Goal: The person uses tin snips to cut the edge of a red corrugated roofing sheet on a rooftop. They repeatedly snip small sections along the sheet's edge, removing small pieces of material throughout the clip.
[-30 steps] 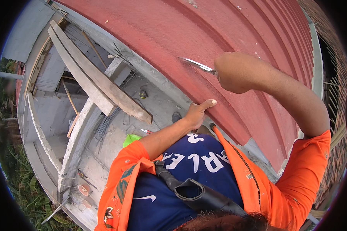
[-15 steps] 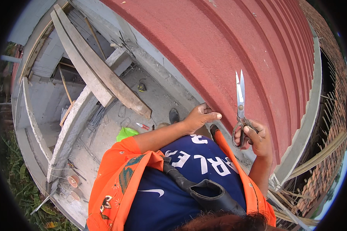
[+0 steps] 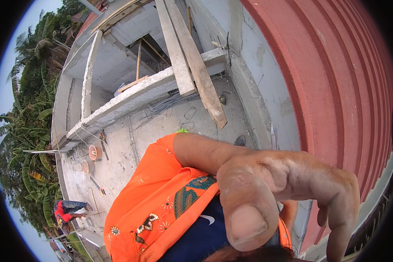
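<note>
My left hand (image 3: 288, 183) is raised close in front of the view, large at the lower right. Its thumb and fingers are apart and curved, with nothing between them. Behind it, only a small patch of my right arm (image 3: 289, 212) shows; the right hand itself is hidden, and no scissors are in sight. I wear an orange patterned shirt (image 3: 161, 201) over a dark blue top (image 3: 192, 236).
A red ribbed roof (image 3: 332, 100) slopes along my right. Two wooden planks (image 3: 196, 65) rest across a concrete beam (image 3: 131, 97). Buckets (image 3: 95, 152) and tools stand on the concrete floor (image 3: 118, 135) below. A person in red (image 3: 64, 213) bends at the lower left.
My left hand has risen from in front of my chest to close before the view. The scissors and my right hand have gone out of sight. The view has swung left.
</note>
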Demonstrator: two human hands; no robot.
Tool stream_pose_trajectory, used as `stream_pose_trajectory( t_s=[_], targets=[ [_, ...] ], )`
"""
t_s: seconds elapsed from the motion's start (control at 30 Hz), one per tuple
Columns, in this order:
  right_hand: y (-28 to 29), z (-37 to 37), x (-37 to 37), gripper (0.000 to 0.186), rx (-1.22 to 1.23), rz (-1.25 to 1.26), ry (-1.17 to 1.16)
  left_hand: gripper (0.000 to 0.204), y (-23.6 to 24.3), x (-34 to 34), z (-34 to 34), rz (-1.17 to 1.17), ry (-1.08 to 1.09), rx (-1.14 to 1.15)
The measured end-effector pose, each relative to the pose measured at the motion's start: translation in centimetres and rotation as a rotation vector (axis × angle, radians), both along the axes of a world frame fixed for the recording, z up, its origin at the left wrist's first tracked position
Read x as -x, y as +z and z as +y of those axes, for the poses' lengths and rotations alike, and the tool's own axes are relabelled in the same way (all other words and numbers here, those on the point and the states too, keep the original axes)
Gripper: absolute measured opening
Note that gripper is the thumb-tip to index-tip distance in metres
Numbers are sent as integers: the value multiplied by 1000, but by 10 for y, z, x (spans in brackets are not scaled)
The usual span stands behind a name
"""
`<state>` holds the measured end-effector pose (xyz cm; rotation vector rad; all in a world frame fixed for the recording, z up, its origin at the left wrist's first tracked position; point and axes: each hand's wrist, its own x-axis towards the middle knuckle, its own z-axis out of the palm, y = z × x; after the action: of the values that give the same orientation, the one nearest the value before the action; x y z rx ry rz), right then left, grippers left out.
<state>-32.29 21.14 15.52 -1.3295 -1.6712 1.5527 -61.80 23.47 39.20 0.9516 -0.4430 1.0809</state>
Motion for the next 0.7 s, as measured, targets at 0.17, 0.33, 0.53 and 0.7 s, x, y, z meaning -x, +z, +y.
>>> stream_pose_trajectory(
  t_s=[0.17,0.33,0.53,0.7],
  targets=[
    [14,-14,33,35,48,71,-10,43,22,-9,-37,-111,-65,-114],
    [31,-26,62,42,37,119,-50,47,35,-6,-49,-142,-121,-162],
    [37,-35,97,51,32,182,-194,52,45,13,-35,-130,-230,-226],
    [21,-27,145,59,102,293,-315,56,39,67,7,-1,-88,-190]
  ],
)
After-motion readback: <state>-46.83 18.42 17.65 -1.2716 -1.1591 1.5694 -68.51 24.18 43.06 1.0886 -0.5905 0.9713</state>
